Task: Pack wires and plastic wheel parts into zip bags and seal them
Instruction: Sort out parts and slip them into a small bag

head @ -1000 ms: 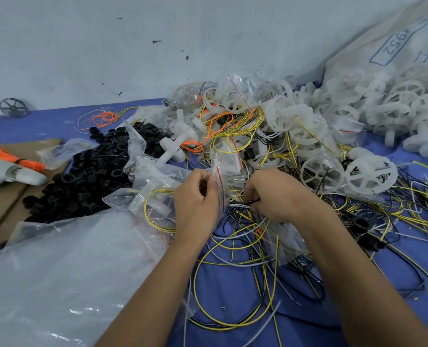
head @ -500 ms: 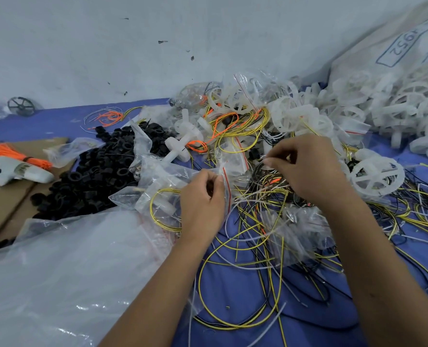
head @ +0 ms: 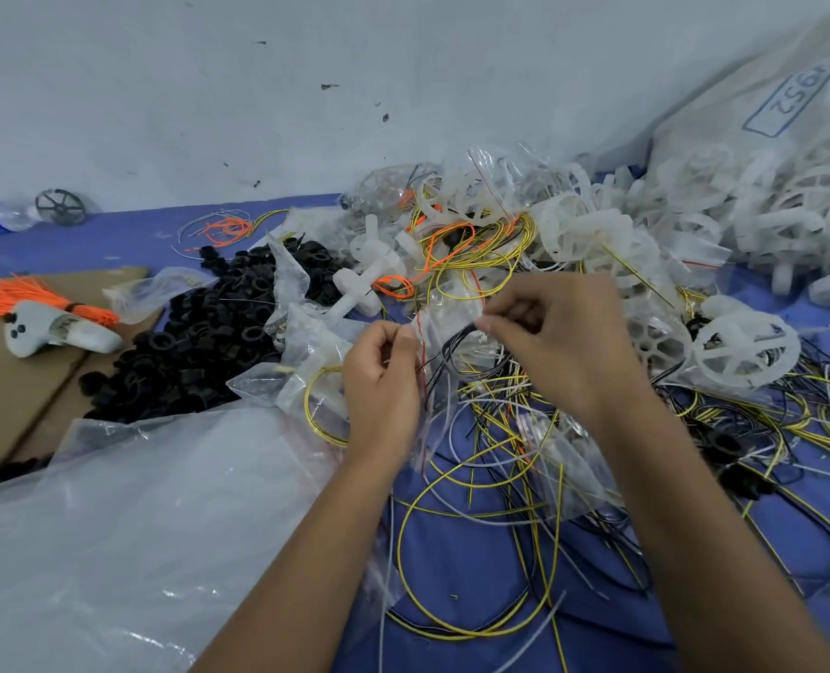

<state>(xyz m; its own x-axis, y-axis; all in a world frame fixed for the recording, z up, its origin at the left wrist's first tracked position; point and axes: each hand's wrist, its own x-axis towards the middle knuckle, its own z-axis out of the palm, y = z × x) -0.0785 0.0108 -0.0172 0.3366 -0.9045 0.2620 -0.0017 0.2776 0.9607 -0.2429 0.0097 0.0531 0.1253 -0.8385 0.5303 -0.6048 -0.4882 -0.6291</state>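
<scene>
Near: loose yellow, black and white wires (head: 476,551) sprawl on the blue cloth (head: 597,638); a big clear plastic sheet (head: 111,527) lies near left.

Middle: left hand (head: 383,381) pinches the mouth of a small zip bag (head: 439,342), red strip at its edge, fingers curled on the film. Right hand (head: 558,342) pinches a bundle of black wires (head: 456,344) at fingertips, ends pointed at the bag mouth.

Step, as I judge it: feeding wires into the bag. To do it well, hold the mouth wide, keep the bundle tight so no strand snags the zip track, and push it fully in before sealing. Stray ends in the track would stop the seal.

Left of the hands: black rings (head: 199,342).

Far: white wheel parts (head: 743,354) on the right, more piled by the sack (head: 767,114).
</scene>
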